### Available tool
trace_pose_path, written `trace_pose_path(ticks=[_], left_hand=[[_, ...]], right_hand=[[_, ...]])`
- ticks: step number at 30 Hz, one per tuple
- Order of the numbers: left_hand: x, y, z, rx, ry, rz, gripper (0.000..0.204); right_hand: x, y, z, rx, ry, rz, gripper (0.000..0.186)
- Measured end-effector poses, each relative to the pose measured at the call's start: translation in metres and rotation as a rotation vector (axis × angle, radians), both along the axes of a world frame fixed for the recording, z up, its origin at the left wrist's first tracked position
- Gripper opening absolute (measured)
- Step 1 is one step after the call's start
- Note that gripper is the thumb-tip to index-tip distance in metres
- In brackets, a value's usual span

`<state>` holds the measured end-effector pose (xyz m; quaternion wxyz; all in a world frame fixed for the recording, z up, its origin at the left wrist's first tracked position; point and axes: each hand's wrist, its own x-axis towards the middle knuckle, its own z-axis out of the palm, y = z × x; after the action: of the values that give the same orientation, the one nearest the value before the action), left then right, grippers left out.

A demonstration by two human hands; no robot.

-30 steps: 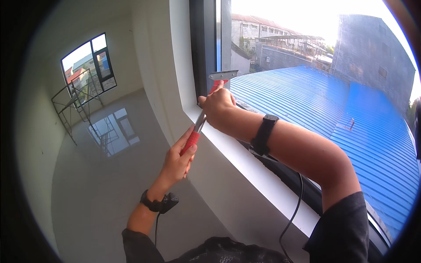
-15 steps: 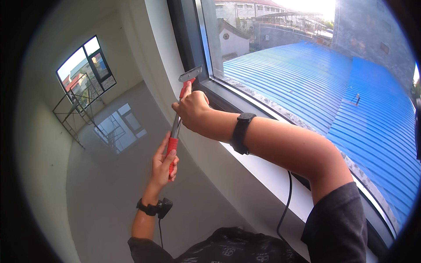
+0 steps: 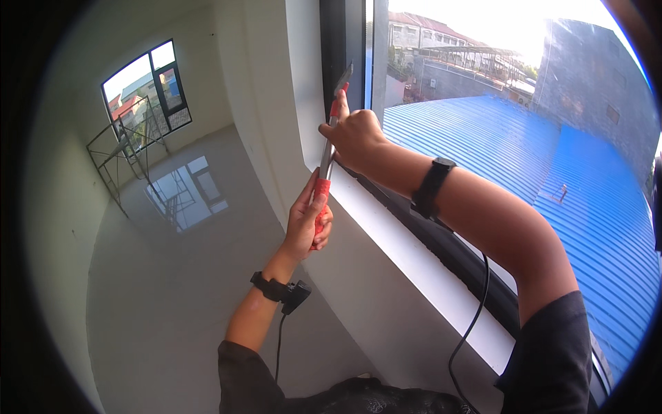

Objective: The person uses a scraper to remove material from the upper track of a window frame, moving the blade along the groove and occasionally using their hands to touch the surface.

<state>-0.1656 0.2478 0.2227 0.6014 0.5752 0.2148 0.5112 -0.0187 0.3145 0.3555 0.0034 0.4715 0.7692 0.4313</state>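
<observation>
Left hand (image 3: 308, 221) is closed around the ribbed red lower grip of a long metal scraper (image 3: 327, 164) with a silver shaft, thumb lying along the grip and the other fingers curled round it. Higher up, the right hand (image 3: 358, 140) grips the upper shaft, its index finger pointed along the red collar toward the slim grey metal blade (image 3: 343, 79). The scraper stands steeply, leaning slightly to the right at its top, and its blade shows nearly edge-on in front of the upright dark grey window frame (image 3: 343, 34); whether it touches the frame I cannot tell.

Below the right forearm, a smooth white window sill (image 3: 420, 265) runs diagonally toward the lower right. A black band (image 3: 431, 188) circles the right wrist; another black wristband (image 3: 270, 286) on the left bears a small black box (image 3: 296, 295) with a thin black cable (image 3: 279, 345) hanging down. Outside the glass spreads a bright blue corrugated roof (image 3: 476, 138). Across the room, thin metal scaffolding (image 3: 103, 165) stands on the glossy grey floor (image 3: 158, 297) beside a dark-framed window (image 3: 172, 83).
</observation>
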Motion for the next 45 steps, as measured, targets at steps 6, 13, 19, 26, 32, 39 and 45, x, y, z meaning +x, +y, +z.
trace_pose_path(ticks=[6, 13, 19, 26, 32, 39, 45], left_hand=[[-0.002, 0.008, -0.001, -0.05, -0.008, -0.035, 0.064], [-0.011, 0.017, 0.005, -0.05, 0.019, -0.12, 0.063], [-0.014, 0.02, 0.013, -0.071, 0.003, -0.177, 0.064], [-0.015, 0.019, 0.018, -0.08, -0.034, -0.224, 0.063], [-0.018, 0.023, 0.021, -0.071, -0.025, -0.245, 0.063], [-0.022, 0.024, 0.019, -0.042, 0.038, -0.239, 0.063], [-0.035, 0.029, 0.029, -0.042, 0.074, -0.24, 0.06]], right_hand=[[0.016, 0.001, 0.001, -0.005, -0.021, 0.064, 0.045], [0.021, 0.0, 0.003, 0.044, -0.027, 0.064, 0.046], [0.029, -0.005, 0.01, 0.049, -0.013, 0.072, 0.051], [0.028, -0.013, 0.021, 0.013, 0.016, 0.08, 0.045], [0.03, -0.018, 0.021, 0.01, 0.051, 0.077, 0.049], [0.021, -0.022, 0.021, -0.04, 0.054, 0.008, 0.051], [0.009, -0.022, 0.024, -0.068, 0.047, -0.08, 0.052]])
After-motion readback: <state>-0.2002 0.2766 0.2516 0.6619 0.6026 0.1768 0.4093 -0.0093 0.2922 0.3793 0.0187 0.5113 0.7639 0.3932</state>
